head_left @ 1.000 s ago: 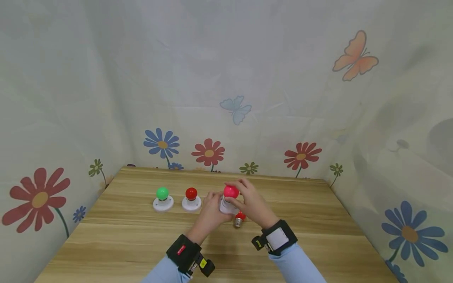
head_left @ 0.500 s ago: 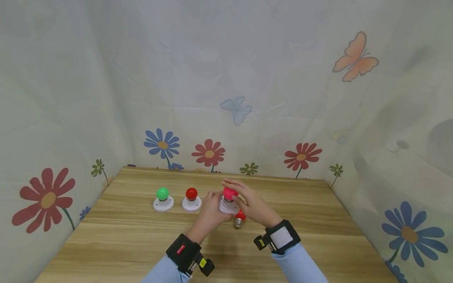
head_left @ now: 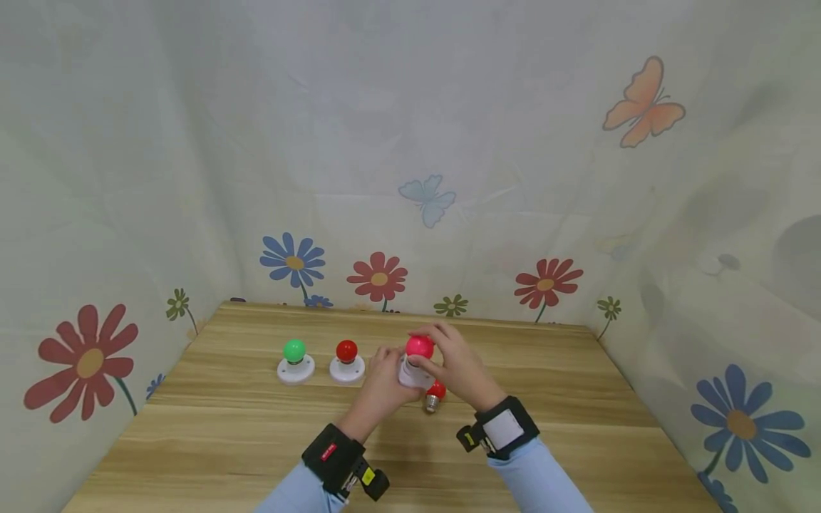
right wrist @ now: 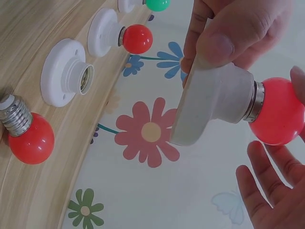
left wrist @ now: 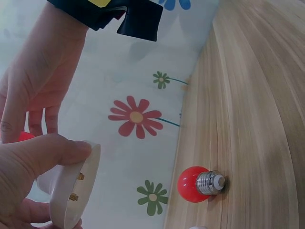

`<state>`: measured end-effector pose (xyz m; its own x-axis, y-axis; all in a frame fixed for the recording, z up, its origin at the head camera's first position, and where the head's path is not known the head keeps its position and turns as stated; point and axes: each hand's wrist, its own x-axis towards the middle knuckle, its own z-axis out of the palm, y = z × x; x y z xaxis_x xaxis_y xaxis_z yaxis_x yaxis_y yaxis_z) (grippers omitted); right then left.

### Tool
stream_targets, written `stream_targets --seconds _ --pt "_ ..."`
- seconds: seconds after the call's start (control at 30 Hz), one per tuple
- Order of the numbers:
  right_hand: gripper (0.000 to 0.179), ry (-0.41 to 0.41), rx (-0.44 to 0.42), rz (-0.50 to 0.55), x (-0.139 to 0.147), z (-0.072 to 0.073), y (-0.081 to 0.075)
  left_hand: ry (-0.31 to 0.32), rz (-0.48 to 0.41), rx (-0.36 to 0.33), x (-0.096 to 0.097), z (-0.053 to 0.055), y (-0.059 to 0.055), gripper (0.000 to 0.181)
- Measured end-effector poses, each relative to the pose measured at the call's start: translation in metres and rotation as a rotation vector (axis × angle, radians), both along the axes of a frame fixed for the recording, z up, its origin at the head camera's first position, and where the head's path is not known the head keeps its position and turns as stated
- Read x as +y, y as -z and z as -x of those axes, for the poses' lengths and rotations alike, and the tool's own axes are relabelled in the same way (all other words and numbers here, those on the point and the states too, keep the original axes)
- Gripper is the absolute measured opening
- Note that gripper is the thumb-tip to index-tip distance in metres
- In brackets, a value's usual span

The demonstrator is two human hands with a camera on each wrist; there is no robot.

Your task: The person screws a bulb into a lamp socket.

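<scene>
Wooden table [head_left: 256, 442] lies beneath all fingers; left hand [head_left: 383, 381] curls its fingers round the rim of the raised base [right wrist: 200, 102], while the right hand [head_left: 463, 365] pinches the held bulb [right wrist: 276, 114] between thumb and fingertips. Bare base [right wrist: 55, 71] on the tabletop, hidden from the head view by the left fingers. Bulbs: green bulb [head_left: 294, 350] and standing red bulb [head_left: 347, 350], left of the fingers, apparently done; held one, collar partly showing, judged incompletely screwed; loose red bulb [right wrist: 32, 140], just below the right fingers, remains.

Booth [head_left: 526, 164], apparently: flowered sheeting [head_left: 333, 128] around tabletop [head_left: 256, 427]
</scene>
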<state>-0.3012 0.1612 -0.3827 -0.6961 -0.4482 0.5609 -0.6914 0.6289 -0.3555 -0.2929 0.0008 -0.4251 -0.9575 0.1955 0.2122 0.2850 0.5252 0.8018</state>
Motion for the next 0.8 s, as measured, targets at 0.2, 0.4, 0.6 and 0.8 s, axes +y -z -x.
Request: stream_targets --seconds 0.2,0.4,0.6,0.8 --pt "0.049 -0.105 -0.076 -0.006 0.0046 0.0010 -0.0003 0.001 -0.014 -0.004 -0.0012 -0.0013 -0.0026 0.072" --pt "0.048 -0.204 -0.158 -0.004 0.0084 -0.0012 -0.0013 -0.007 -0.009 -0.015 -0.0014 0.0001 -0.0028 0.075" --pt "0.046 -0.182 -0.135 0.003 0.0071 -0.0018 -0.0013 -0.006 -0.001 0.000 -0.0016 0.0012 -0.0005 0.075" --pt "0.043 -0.069 -0.049 -0.013 0.0042 -0.0006 0.0005 -0.001 -0.005 -0.003 -0.0003 0.0023 0.0017 0.072"
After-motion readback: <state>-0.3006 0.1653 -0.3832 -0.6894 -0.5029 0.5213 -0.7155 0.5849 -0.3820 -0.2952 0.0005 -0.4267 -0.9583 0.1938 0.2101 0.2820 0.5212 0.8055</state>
